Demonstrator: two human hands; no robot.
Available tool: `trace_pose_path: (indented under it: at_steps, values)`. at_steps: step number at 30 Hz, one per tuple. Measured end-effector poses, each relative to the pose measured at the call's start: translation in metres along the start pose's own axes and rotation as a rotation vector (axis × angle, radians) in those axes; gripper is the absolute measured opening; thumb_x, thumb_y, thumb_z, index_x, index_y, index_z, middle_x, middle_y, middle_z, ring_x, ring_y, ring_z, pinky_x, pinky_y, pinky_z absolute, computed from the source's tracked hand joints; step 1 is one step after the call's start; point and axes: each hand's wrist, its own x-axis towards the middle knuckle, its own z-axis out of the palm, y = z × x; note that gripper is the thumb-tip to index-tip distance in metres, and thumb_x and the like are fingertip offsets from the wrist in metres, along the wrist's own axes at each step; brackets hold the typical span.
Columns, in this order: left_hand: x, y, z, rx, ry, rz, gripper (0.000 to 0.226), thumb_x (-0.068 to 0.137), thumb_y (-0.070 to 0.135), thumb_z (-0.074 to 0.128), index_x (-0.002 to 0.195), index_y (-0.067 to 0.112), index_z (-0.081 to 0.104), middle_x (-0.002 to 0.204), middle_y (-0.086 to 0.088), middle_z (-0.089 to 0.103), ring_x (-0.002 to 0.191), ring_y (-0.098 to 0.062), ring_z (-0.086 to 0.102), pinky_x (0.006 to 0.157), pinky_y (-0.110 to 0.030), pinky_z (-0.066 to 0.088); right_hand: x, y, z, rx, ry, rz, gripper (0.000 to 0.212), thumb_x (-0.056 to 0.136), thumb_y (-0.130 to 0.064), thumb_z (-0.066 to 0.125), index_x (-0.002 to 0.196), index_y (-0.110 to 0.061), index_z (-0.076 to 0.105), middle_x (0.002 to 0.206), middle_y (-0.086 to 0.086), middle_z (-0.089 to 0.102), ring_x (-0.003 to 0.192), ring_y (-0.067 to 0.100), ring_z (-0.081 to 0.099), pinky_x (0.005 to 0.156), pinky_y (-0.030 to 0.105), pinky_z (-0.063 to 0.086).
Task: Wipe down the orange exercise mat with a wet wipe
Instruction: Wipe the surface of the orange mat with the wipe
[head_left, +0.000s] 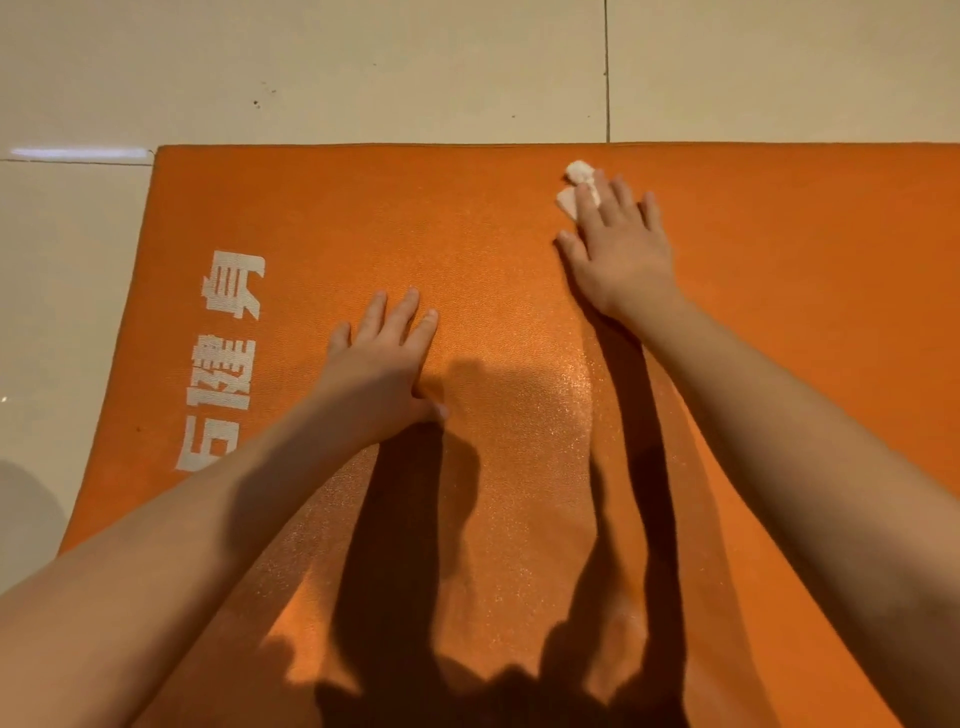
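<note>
Flat on one orange mat (519, 249): two hands, left hand (382, 358) empty, right hand (618, 249) fingers straight, pressing one wipe (574, 189).

I get a single view: the head camera sits close above the mat (467, 234), facing forward and steeply down, with floor (363, 62) along the far edge.

both hands flat on mat (779, 312), wipe (574, 189) under right hand (618, 249), left hand (379, 358) nearer
</note>
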Motion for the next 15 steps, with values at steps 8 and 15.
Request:
trace_pose_path:
  at_steps: [8, 15]
  values:
    - [-0.003, 0.002, 0.002, 0.003, -0.001, -0.005, 0.105, 0.085, 0.059, 0.062, 0.156, 0.021, -0.005, 0.163, 0.000, -0.017, 0.150, -0.027, -0.014, 0.121, -0.053, 0.007, -0.046, -0.011, 0.017, 0.058, -0.026, -0.254, 0.068, 0.101, -0.053, 0.019, 0.157, -0.014, 0.009, 0.164, 0.006, 0.001, 0.151, 0.021, -0.002, 0.120, 0.038, -0.006]
    - [-0.009, 0.010, 0.002, 0.009, -0.015, -0.014, 0.095, 0.091, 0.050, 0.059, 0.157, 0.021, -0.003, 0.163, 0.000, -0.015, 0.150, -0.029, -0.013, 0.121, -0.050, 0.007, -0.080, -0.030, 0.029, 0.126, -0.052, -0.161, 0.070, 0.101, -0.054, 0.022, 0.156, -0.015, 0.000, 0.163, 0.005, -0.009, 0.150, 0.021, -0.010, 0.119, 0.036, -0.011]
